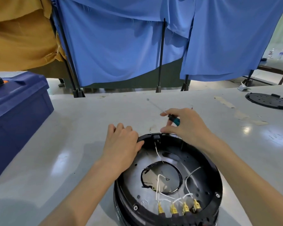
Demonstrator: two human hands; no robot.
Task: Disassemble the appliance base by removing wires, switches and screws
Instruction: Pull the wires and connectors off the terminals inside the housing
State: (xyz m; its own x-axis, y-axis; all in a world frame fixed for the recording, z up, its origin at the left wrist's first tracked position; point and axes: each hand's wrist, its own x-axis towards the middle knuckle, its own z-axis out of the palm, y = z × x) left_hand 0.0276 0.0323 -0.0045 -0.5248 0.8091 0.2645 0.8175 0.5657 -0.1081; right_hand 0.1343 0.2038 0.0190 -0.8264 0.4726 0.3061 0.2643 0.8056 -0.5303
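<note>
Appliance base (208, 180) lies open side up on the table (69, 128) at 6 o'clock. White wires (189, 176) run to brass terminals (173, 209) at its near rim. Left hand (121, 144) grips the rim at 10 o'clock. Right hand (185, 126), at 12 o'clock by the rim switch (156, 137), pinches a teal-handled screwdriver (174, 119). Blue crate (18, 108) stands at 9 o'clock, black lid (266, 101) at 2 o'clock.

table (72, 128), appliance base (121, 203), blue crate (18, 108), lid (268, 101)

I get bright, even light from overhead. White glare patches sit on the table (88, 119), shadows are soft, straight edges bow near the borders, and detail is slightly soft.
</note>
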